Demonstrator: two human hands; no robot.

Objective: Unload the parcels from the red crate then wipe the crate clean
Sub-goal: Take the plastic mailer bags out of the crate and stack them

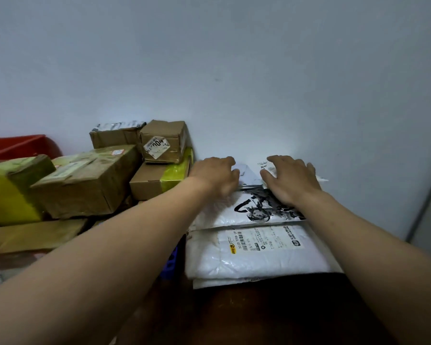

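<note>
Resting on printed mailer by wall | L hand + R hand fingers splayed, gripping nothing | red crate well left — L hand nearer

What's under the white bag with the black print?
A labelled white mailer, with a third mailer edging out beneath. Anything further back under the printed bag is covered.

Crate: showing plain red.
Top mailer: showing white with black brush-like print.
Lower mailer: showing white, wearing a black-printed label.
Boxes: showing brown, some wearing yellow tape.
Wall: showing pale blue-grey.
</note>
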